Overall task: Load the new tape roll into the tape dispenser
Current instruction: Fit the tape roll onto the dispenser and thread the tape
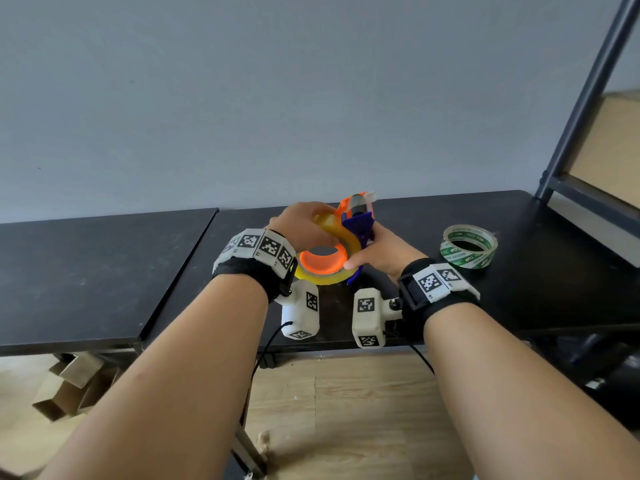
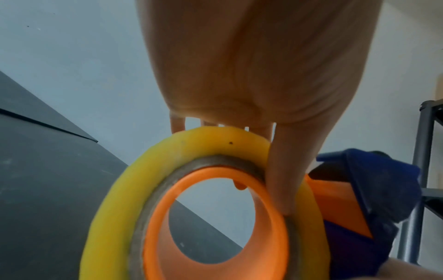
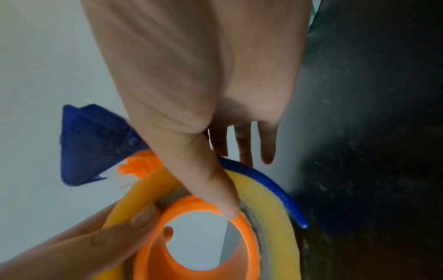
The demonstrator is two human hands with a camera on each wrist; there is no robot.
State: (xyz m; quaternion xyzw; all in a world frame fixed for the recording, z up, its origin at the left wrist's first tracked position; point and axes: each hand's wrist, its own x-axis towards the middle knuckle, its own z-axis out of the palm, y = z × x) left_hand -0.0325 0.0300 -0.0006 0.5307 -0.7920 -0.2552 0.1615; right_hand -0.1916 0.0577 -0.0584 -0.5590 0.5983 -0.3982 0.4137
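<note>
The tape dispenser (image 1: 356, 225) has an orange body and a blue-purple frame, and is held just above the black table (image 1: 519, 237). A yellow tape roll (image 1: 332, 277) sits around its orange hub (image 1: 320, 263). My left hand (image 1: 304, 223) grips the roll's far side, thumb (image 2: 285, 180) lying across the roll (image 2: 115, 208) and fingers behind it. My right hand (image 1: 374, 252) holds the dispenser from the right. Its thumb (image 3: 215, 189) presses the rim of the hub (image 3: 246, 242), and its fingers lie behind the blue guard (image 3: 271, 181).
A second tape roll with green print (image 1: 469, 245) lies on the table to the right. A dark metal shelf (image 1: 588, 98) holding cardboard stands at the far right. Another black table (image 1: 86, 271) adjoins on the left. Cardboard boxes (image 1: 69, 386) lie on the wooden floor.
</note>
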